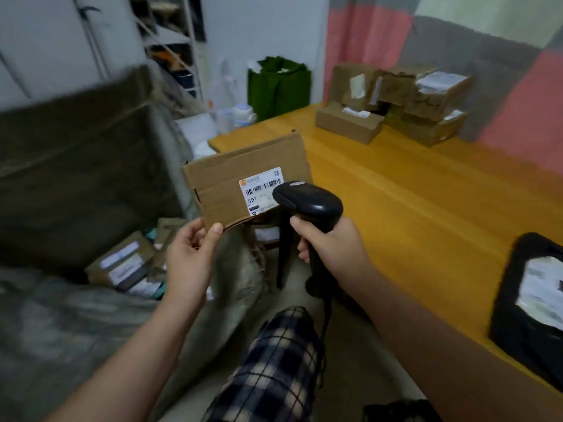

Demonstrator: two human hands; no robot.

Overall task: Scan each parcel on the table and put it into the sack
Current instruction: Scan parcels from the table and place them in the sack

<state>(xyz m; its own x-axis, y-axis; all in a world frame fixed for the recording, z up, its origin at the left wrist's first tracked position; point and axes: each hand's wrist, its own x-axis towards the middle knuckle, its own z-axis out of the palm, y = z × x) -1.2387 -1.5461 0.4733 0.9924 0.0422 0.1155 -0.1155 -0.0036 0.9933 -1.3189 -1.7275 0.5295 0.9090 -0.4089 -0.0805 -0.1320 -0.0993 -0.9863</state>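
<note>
One cardboard parcel (231,181) was in air between sack (76,166) and table (411,208), lower edge pinched by left hand (190,254). Right hand (332,242) was wrapped round scanner (307,202) handle, scanner head close over barcode label (262,191). Step in hand, as judged: scanning. Next move would call for swinging parcel left and dropping it into sack. Sack held several labelled boxes (122,263). Brown pile (396,102) and black parcel (533,300) lay on table.
</note>
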